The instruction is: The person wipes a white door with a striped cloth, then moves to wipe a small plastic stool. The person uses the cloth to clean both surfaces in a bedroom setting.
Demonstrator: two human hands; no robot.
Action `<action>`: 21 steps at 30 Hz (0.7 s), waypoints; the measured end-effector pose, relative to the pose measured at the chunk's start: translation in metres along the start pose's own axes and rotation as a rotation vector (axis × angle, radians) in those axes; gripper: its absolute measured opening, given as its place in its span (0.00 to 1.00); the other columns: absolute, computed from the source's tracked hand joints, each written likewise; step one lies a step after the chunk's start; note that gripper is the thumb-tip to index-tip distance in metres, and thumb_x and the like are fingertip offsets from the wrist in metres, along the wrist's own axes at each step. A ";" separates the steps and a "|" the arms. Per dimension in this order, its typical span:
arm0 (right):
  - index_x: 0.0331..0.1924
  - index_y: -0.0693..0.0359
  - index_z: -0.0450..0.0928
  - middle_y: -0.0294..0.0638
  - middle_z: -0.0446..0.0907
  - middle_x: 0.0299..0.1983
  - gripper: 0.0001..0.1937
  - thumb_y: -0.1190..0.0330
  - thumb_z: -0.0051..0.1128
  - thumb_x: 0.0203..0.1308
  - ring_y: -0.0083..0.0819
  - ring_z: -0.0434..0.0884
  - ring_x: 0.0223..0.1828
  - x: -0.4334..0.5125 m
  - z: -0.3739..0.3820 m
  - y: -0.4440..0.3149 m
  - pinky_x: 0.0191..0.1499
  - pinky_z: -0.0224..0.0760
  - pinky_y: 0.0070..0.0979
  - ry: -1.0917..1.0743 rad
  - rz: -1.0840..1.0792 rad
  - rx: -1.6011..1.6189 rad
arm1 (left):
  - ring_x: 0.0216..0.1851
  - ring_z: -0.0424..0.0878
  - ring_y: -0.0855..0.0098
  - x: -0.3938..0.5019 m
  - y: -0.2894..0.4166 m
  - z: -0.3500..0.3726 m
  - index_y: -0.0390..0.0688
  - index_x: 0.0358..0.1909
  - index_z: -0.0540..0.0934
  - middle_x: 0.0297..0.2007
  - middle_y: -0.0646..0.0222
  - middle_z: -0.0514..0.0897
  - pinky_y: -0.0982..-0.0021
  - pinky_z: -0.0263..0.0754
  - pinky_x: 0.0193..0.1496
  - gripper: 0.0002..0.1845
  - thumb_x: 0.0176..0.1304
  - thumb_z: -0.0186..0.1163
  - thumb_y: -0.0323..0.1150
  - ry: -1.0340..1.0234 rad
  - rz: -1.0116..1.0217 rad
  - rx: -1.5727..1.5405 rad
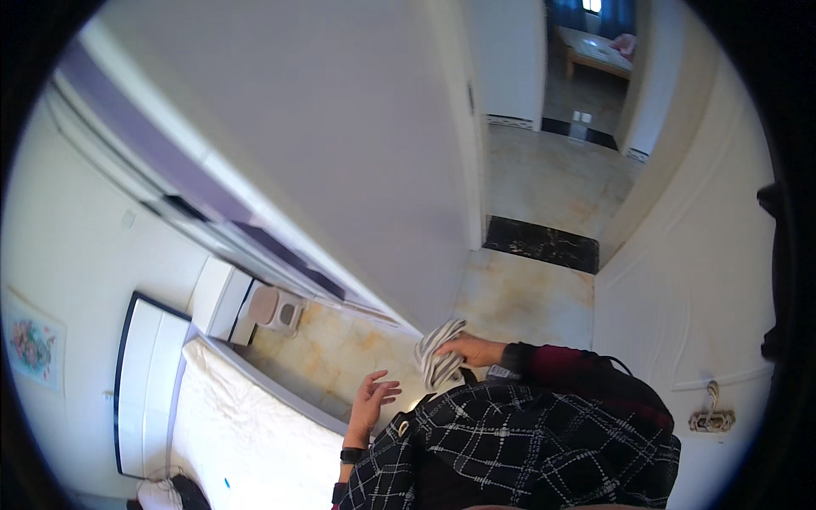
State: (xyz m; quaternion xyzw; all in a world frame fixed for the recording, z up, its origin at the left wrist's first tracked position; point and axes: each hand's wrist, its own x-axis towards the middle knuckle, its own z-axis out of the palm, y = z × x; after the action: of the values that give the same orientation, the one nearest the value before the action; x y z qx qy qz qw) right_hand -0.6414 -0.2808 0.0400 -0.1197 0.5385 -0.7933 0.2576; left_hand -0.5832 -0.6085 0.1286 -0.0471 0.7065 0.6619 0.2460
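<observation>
My right hand [470,349] grips a bunched striped cloth [438,357] in front of my body, close to the lower end of a pale lavender panel [382,146]. Part of the cloth is covered by my fingers. To the left, my left hand [375,396] is raised with its fingers apart and nothing in it. It hovers above the marble-look floor [331,347], beside a bed with a cream cover [255,421]. A dark band [352,455] circles the left wrist.
A white door [676,306] with an ornate handle [712,421] stands at right. Ahead, a black threshold strip [542,243] crosses the doorway; another room holds a wooden bed [596,51]. Near the white nightstand [220,298] sits a beige-lidded bin or stool [275,309].
</observation>
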 end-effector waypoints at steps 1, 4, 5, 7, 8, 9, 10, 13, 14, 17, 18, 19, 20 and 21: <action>0.58 0.64 0.85 0.36 0.90 0.54 0.15 0.73 0.66 0.68 0.26 0.86 0.55 0.004 -0.001 -0.008 0.61 0.81 0.28 0.073 0.109 0.256 | 0.54 0.92 0.58 -0.007 -0.011 -0.023 0.42 0.73 0.73 0.56 0.50 0.90 0.61 0.85 0.57 0.22 0.83 0.58 0.38 0.077 -0.008 -0.017; 0.58 0.62 0.85 0.36 0.89 0.54 0.16 0.72 0.67 0.67 0.27 0.87 0.55 0.023 0.009 -0.033 0.61 0.81 0.29 0.330 0.043 0.136 | 0.51 0.93 0.59 -0.025 -0.046 -0.094 0.41 0.69 0.76 0.53 0.51 0.91 0.61 0.86 0.54 0.20 0.84 0.58 0.39 0.251 -0.017 -0.072; 0.58 0.61 0.85 0.37 0.89 0.54 0.17 0.73 0.68 0.66 0.28 0.87 0.55 0.027 0.012 -0.044 0.61 0.81 0.29 0.381 -0.042 0.115 | 0.51 0.93 0.59 -0.032 -0.056 -0.118 0.41 0.68 0.76 0.53 0.52 0.91 0.61 0.86 0.54 0.19 0.84 0.58 0.40 0.274 -0.035 -0.090; 0.59 0.63 0.84 0.36 0.89 0.54 0.18 0.71 0.67 0.67 0.30 0.87 0.55 0.035 0.022 -0.068 0.61 0.80 0.30 0.644 -0.206 -0.110 | 0.51 0.92 0.59 -0.049 -0.075 -0.165 0.41 0.67 0.77 0.53 0.52 0.91 0.61 0.86 0.53 0.19 0.84 0.58 0.40 0.342 -0.107 -0.130; 0.59 0.64 0.85 0.37 0.89 0.54 0.17 0.69 0.66 0.68 0.31 0.87 0.55 0.038 0.028 -0.082 0.62 0.80 0.31 0.726 -0.408 -0.313 | 0.51 0.92 0.59 -0.059 -0.083 -0.186 0.40 0.66 0.77 0.53 0.52 0.91 0.61 0.87 0.53 0.20 0.83 0.58 0.42 0.385 -0.128 -0.144; 0.58 0.64 0.86 0.39 0.89 0.54 0.15 0.68 0.63 0.71 0.32 0.87 0.55 0.045 0.028 -0.102 0.63 0.79 0.32 0.836 -0.415 -0.392 | 0.51 0.92 0.59 -0.066 -0.089 -0.207 0.40 0.66 0.77 0.53 0.52 0.91 0.61 0.87 0.53 0.20 0.84 0.58 0.42 0.377 -0.102 -0.194; 0.56 0.65 0.88 0.40 0.90 0.54 0.15 0.67 0.60 0.74 0.33 0.87 0.56 0.052 0.028 -0.122 0.64 0.78 0.34 0.963 -0.422 -0.447 | 0.50 0.92 0.59 -0.075 -0.095 -0.226 0.40 0.66 0.77 0.53 0.53 0.91 0.61 0.87 0.53 0.20 0.84 0.58 0.42 0.393 -0.097 -0.241; 0.56 0.69 0.87 0.43 0.89 0.56 0.15 0.68 0.65 0.72 0.36 0.87 0.56 0.075 0.028 -0.187 0.63 0.78 0.33 1.162 -0.675 -0.550 | 0.50 0.91 0.60 -0.114 -0.113 -0.265 0.39 0.65 0.78 0.52 0.54 0.90 0.60 0.87 0.54 0.21 0.83 0.58 0.43 0.452 -0.087 -0.330; 0.56 0.72 0.86 0.44 0.89 0.56 0.16 0.69 0.69 0.70 0.37 0.87 0.55 0.084 0.029 -0.209 0.61 0.79 0.32 1.093 -0.858 -0.726 | 0.50 0.92 0.60 -0.118 -0.114 -0.276 0.39 0.65 0.78 0.52 0.54 0.90 0.60 0.87 0.54 0.21 0.82 0.58 0.43 0.466 -0.110 -0.316; 0.60 0.72 0.83 0.46 0.86 0.62 0.18 0.72 0.68 0.70 0.38 0.86 0.60 0.121 0.047 -0.228 0.64 0.78 0.32 1.136 -1.055 -0.652 | 0.50 0.92 0.61 -0.126 -0.119 -0.298 0.39 0.64 0.79 0.51 0.54 0.90 0.61 0.87 0.53 0.20 0.82 0.58 0.43 0.476 -0.121 -0.301; 0.62 0.71 0.83 0.46 0.85 0.63 0.19 0.72 0.68 0.70 0.38 0.85 0.61 0.131 0.052 -0.226 0.65 0.77 0.32 1.082 -1.116 -0.580 | 0.50 0.92 0.61 -0.125 -0.121 -0.303 0.39 0.64 0.79 0.51 0.54 0.91 0.61 0.87 0.53 0.21 0.82 0.58 0.43 0.480 -0.115 -0.310; 0.62 0.70 0.82 0.43 0.86 0.62 0.19 0.72 0.67 0.71 0.36 0.86 0.59 0.137 0.056 -0.220 0.62 0.79 0.31 1.188 -1.022 -0.463 | 0.49 0.92 0.61 -0.122 -0.123 -0.306 0.39 0.64 0.79 0.51 0.54 0.91 0.61 0.87 0.53 0.20 0.82 0.58 0.43 0.488 -0.133 -0.313; 0.63 0.68 0.82 0.41 0.86 0.60 0.18 0.73 0.67 0.72 0.34 0.87 0.57 0.141 0.058 -0.209 0.59 0.81 0.29 1.219 -0.965 -0.391 | 0.49 0.92 0.61 -0.119 -0.125 -0.307 0.39 0.64 0.79 0.51 0.55 0.91 0.61 0.87 0.53 0.20 0.82 0.58 0.42 0.482 -0.136 -0.333; 0.64 0.66 0.82 0.39 0.86 0.59 0.18 0.73 0.66 0.73 0.32 0.88 0.55 0.145 0.058 -0.195 0.56 0.83 0.28 1.227 -0.953 -0.268 | 0.49 0.92 0.61 -0.114 -0.128 -0.310 0.39 0.64 0.79 0.51 0.55 0.91 0.61 0.87 0.53 0.20 0.83 0.58 0.42 0.487 -0.147 -0.343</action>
State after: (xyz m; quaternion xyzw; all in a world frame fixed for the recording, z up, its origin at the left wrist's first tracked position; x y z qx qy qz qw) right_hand -0.7903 -0.3481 0.2287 0.0915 0.5661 -0.6709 -0.4701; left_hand -0.5221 -0.9501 0.0596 -0.2960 0.6174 0.7212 0.1049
